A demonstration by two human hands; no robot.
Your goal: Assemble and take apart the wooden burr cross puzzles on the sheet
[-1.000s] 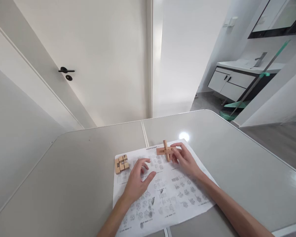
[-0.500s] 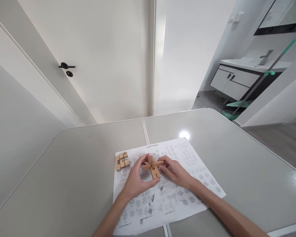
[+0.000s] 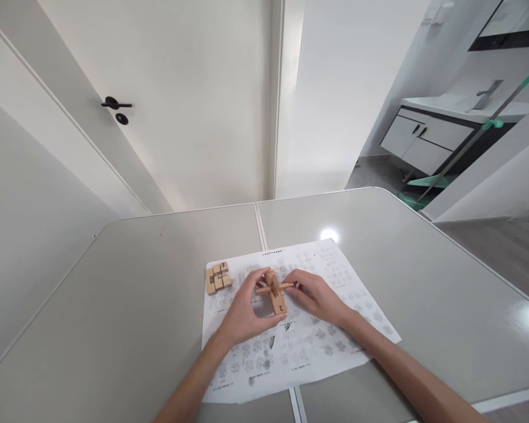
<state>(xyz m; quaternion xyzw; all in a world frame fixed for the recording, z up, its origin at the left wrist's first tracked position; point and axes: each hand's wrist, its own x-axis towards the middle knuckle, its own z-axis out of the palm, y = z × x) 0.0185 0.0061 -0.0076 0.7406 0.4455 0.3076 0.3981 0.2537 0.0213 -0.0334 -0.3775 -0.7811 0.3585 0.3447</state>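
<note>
A cross-shaped assembly of wooden pieces, with a "2" marked on its near end, is held between both hands just above a printed paper sheet. My left hand grips the numbered piece at its far and near ends between fingers and thumb. From the right side, my right hand pinches the tip of the crossing piece. At the sheet's upper left corner lies a group of notched wooden blocks, one bearing a number. Where the held pieces interlock is too small to make out fully.
The grey table has a pale seam running through its middle. Beyond it stands a door with a black handle. At the right are a sink cabinet and a green-and-grey pole.
The crossed wooden assembly has tilted a little in my hands, so its crossing piece looks thinner. The whole view has shifted slightly. Both hands keep their hold.
</note>
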